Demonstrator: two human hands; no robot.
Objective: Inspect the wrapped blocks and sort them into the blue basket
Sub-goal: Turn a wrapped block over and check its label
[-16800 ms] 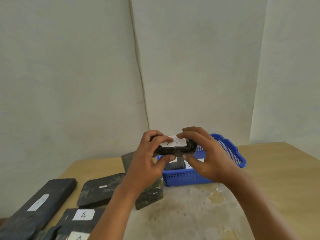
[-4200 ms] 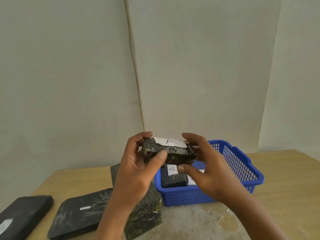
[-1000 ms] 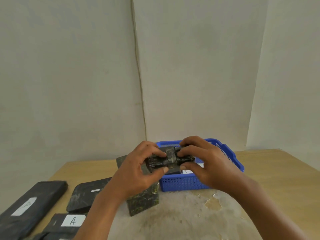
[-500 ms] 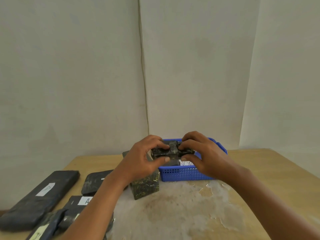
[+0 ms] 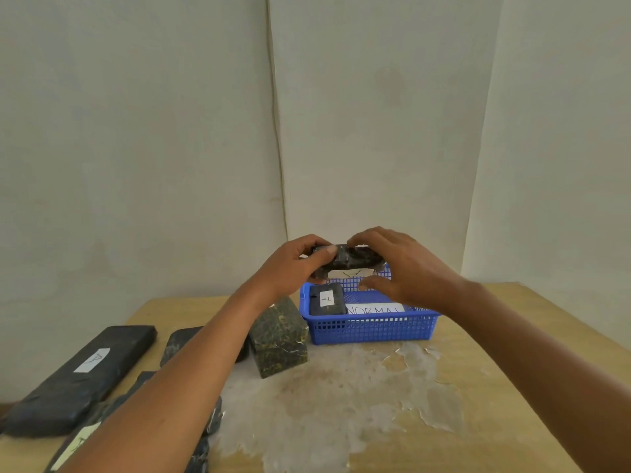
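Inspection step. Left hand (image 5: pixel 290 268) and right hand (image 5: pixel 403 268) each pinch an end of one wrapped block (image 5: pixel 351 259), held in the air above the back of the blue basket (image 5: pixel 372 327). One labelled block (image 5: pixel 326 299) lies at the basket's left end. Other blocks (image 5: pixel 82 377) wait along the desk's (image 5: pixel 478 387) left edge. Likely next: lower the block into the free right part and let go.

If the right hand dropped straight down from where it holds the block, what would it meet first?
Probably the white NORMAL label on the floor of the blue basket, right of the block marked A; the right hand seems above it, though depth is uncertain.
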